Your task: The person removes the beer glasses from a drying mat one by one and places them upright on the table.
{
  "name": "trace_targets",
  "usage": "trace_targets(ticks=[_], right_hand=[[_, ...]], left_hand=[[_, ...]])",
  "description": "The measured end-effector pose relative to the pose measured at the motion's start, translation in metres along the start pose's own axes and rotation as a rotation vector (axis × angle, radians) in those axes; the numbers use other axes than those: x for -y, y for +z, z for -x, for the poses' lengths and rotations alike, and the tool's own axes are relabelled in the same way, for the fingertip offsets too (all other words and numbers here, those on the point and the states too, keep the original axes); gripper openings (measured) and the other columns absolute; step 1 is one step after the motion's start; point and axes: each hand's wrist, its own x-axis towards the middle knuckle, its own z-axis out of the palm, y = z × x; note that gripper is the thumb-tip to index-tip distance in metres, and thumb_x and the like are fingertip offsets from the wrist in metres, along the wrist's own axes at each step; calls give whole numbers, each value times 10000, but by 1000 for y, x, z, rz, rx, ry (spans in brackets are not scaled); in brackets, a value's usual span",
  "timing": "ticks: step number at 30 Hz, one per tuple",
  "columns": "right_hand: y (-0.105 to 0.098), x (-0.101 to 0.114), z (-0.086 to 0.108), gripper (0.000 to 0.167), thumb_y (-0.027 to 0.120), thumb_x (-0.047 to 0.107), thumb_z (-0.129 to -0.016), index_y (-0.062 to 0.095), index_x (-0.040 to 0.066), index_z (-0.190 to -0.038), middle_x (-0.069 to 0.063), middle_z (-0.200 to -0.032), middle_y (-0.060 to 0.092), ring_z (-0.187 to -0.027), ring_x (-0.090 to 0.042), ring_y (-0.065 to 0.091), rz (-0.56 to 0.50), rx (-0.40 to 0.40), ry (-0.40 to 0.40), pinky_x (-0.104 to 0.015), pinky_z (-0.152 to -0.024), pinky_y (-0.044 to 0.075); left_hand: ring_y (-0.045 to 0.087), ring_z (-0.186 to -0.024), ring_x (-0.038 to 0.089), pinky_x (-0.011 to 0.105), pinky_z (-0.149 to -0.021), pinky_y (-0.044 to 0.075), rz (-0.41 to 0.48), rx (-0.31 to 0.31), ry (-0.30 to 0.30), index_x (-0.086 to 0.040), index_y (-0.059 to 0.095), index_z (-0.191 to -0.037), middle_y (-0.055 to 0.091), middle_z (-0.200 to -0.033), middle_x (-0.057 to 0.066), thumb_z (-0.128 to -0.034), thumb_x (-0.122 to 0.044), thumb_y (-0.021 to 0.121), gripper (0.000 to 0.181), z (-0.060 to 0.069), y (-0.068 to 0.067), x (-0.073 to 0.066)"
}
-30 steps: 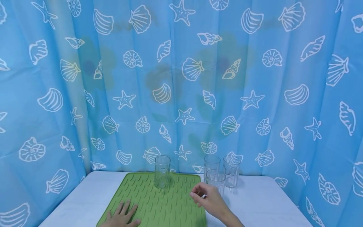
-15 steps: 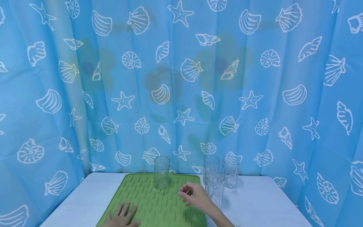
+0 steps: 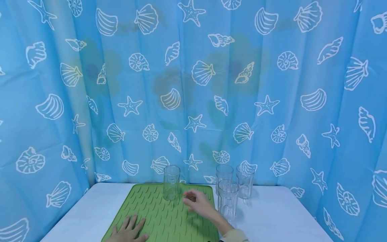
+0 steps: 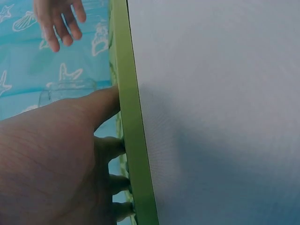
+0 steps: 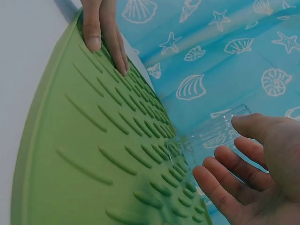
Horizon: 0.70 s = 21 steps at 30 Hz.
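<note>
A ribbed green drying mat lies on the white table. One clear drinking glass stands upright at the mat's back edge. My left hand rests on the mat's near left part with fingers spread; the left wrist view shows its fingertips touching the mat. Over the mat, just right of the single glass, hovers my right hand, holding nothing. In the right wrist view its fingers are loosely bent and parted, with the glass beyond them; whether they touch it is hard to tell.
Right of the mat, several clear glasses stand close together, with a front glass, a back left glass and a back right glass. A blue shell-print curtain hangs behind the white table.
My right hand has moved left, away from the glasses on the right and toward the single glass on the mat. The left hand stays in place on the mat.
</note>
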Motion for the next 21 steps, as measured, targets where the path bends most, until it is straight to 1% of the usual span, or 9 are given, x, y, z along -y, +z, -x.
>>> trace_targets(ticks=[4,6,10,12,14,16,18,21], right_hand=[[5,0,-5,355,613,202,-983,590,-45,-1236,-212,-1160,657,-1037,-355,653,-7,-20,-8,-490,-824,645],[7,-2,-7,374,622,208,-978,590,-54,-1243,-217,-1170,660,-1038,-331,664,6,-36,-14,-450,-836,649],[13,-6,-14,429,649,243,-960,591,-49,-1269,-190,-1191,671,-1045,-270,669,91,-91,-13,-338,-863,638],[16,-7,-17,450,653,255,-956,586,-45,-1284,-181,-1198,672,-1056,-269,664,113,-112,-19,-318,-870,630],[18,-7,-21,444,639,257,-966,584,-36,-1295,-178,-1206,666,-1076,-284,658,86,-124,-17,-332,-877,630],[20,-7,-24,437,619,246,-979,572,-33,-1312,-192,-1225,654,-1104,-306,648,37,-126,-14,-354,-890,634],[22,-6,-26,427,592,220,-996,557,-45,-1329,-226,-1250,634,-1139,-344,633,-19,-118,-14,-386,-905,634],[24,-5,-27,419,563,188,-1011,537,-63,-1346,-264,-1283,606,-1177,-381,607,-57,-102,-9,-422,-939,620]], left_hand=[[208,-1443,524,861,-1076,61,8,4,3,-110,411,-1492,307,-1556,231,-924,-627,491,773,-2,0,2],[207,-1445,523,861,-1078,67,15,10,5,-110,408,-1494,306,-1558,230,-926,-627,486,772,-2,0,2],[203,-1447,525,862,-1074,79,16,23,6,-112,409,-1493,307,-1558,228,-924,-632,484,775,-2,0,2],[202,-1446,527,864,-1072,77,12,23,5,-114,410,-1493,307,-1557,228,-920,-638,486,780,-2,1,3],[200,-1447,525,862,-1076,72,14,23,4,-117,409,-1494,305,-1559,227,-917,-642,488,785,-3,1,4],[199,-1448,523,860,-1078,65,14,22,6,-117,406,-1496,301,-1560,227,-913,-653,485,795,-3,1,5],[198,-1450,520,857,-1084,59,15,20,7,-118,405,-1497,298,-1562,227,-908,-664,482,806,-2,0,4],[197,-1445,528,860,-1078,62,3,22,10,-112,408,-1493,300,-1558,236,-903,-681,472,823,0,0,4]])
